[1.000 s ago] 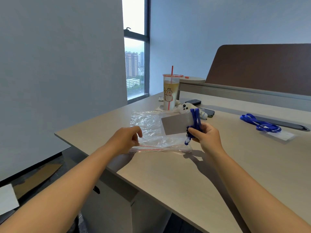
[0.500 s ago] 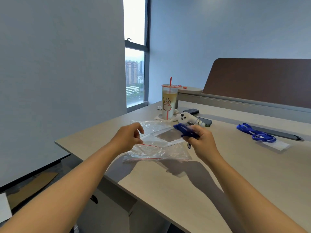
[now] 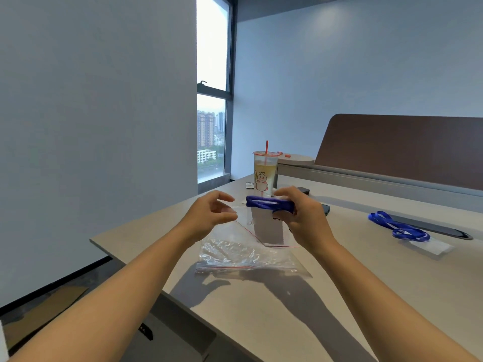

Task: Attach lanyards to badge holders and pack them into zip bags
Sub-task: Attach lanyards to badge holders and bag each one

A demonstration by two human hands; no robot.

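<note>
Raised upright now, badge holder (image 3: 268,224) with bundled blue lanyard (image 3: 270,204) gripped by right hand (image 3: 304,218); left hand (image 3: 209,218) pinches zip bag (image 3: 235,253)

A person's two bare hands are working above a pale wooden desk (image 3: 339,296). The right hand (image 3: 305,218) is gripping a bundled blue lanyard (image 3: 269,204) with a clear badge holder (image 3: 266,226) hanging upright beneath it, its lower end inside the mouth of a clear zip bag (image 3: 243,254). The left hand (image 3: 209,215) is pinching the bag's upper edge, holding it open. The bag's lower part is resting on the desk. Behind the hands, a drink cup (image 3: 264,173) with a red straw is standing. A second blue lanyard (image 3: 400,227) is lying well apart to the right.
</note>
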